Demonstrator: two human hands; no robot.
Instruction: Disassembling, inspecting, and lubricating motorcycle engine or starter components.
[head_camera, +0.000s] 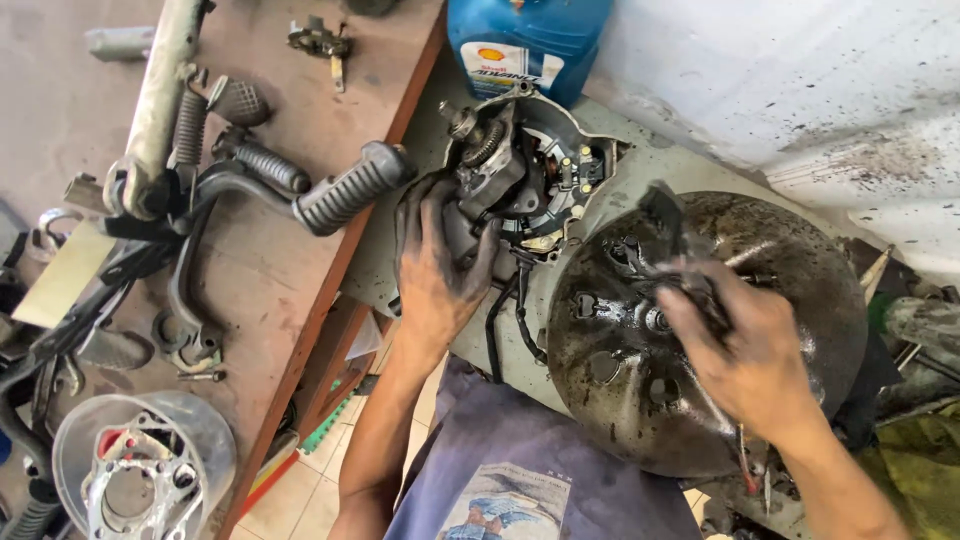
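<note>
My left hand (436, 268) grips a greasy engine side cover assembly (520, 170) with coils, wires and a spring, holding it by its left edge over a grey board. My right hand (745, 345) is closed on a dirty brush (668, 225), its head raised above a round, oil-blackened metal pan (800, 260). A thin tool or wire sticks out below my right wrist. Both hands are smeared with grease.
A brown wooden bench (280, 270) on the left carries a footrest bar with rubber pegs (350, 190), a kick lever, brackets and a round metal cover (140, 470). A blue oil jug (525, 40) stands at the top. Tiled floor shows below; clutter lies at the right.
</note>
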